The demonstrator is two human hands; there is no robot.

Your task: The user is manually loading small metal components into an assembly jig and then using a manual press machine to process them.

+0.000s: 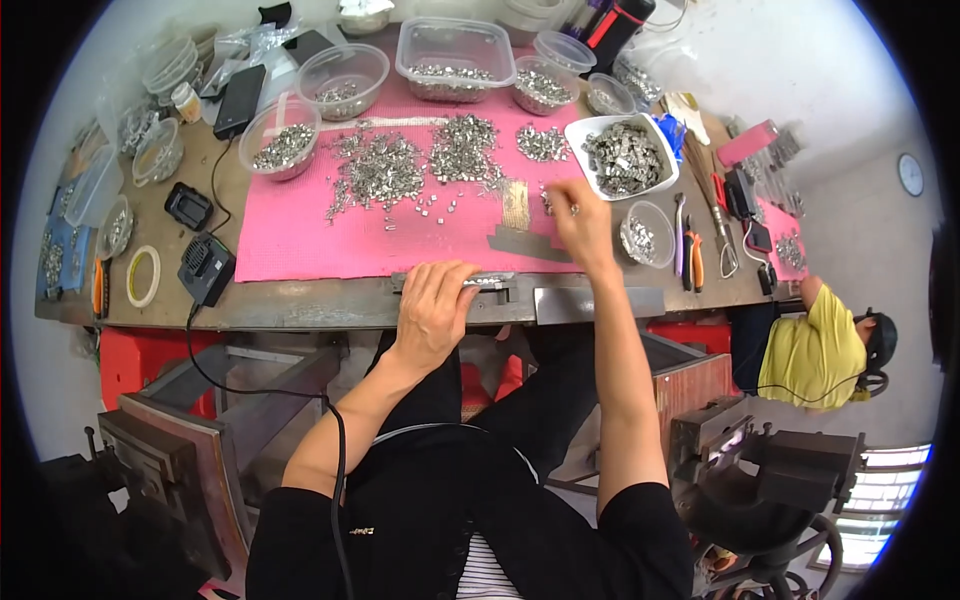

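My left hand (432,308) is closed over a narrow metal fixture (492,281) at the bench's front edge, thumb toward its right part. A row of small shiny pieces seems to sit in the fixture. Further right, my right hand (584,228) reaches over the pink mat (300,235), its fingertips bunched beside a few small metal parts. Whatever those fingertips hold is too small to make out. Loose heaps of small silver metal parts (385,172) lie on the mat, with another heap (466,150) alongside. A white square tray (660,188) full of metal pieces stands past my right hand.
Clear plastic tubs (455,52) of metal parts line the back. On the right lie orange-handled pliers (697,255), a screwdriver (679,230) and a whisk-like wire tool (728,258). A black charger (207,268) trails its cable past my left arm. A person in yellow (815,350) sits at the right.
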